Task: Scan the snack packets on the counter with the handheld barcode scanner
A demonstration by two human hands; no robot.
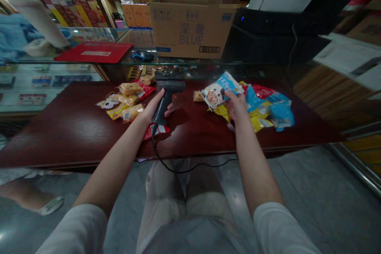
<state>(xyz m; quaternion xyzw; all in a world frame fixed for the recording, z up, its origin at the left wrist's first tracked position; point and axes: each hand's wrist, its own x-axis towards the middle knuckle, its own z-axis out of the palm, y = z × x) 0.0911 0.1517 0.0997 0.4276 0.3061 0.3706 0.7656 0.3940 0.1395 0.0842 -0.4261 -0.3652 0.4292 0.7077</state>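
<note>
1. Our left hand (pixel 156 107) was clenched around the handle of a black barcode scanner (pixel 168 101), and the scanner's head stood clear above the fingers. This looked like a firm, steady hold.
2. Our right hand (pixel 235 105) was grasping a white and blue snack packet (pixel 217 90) with a cow picture. The fingers held it near one edge, so most of the printed face stayed uncovered, which seemed the better way to hold it.
3. The scanner's head and the packet were close together but not touching, both held above a dark red wooden counter (pixel 74 139). Keeping that small gap and the packet's face clear looked like good handling.
4. The scanner's black cable (pixel 171 169) hung slack over the counter's near edge, so it did not appear to drag on our left hand.
5. Yellow pastry packets (pixel 126 105) lay just beyond our left hand, with a red packet (pixel 156 131) just below the scanner. A heap of blue and yellow packets (pixel 268 107) lay beside our right hand.
6. Behind the counter stood a glass display case (pixel 89 33) holding a cardboard box (pixel 190 27).
</note>
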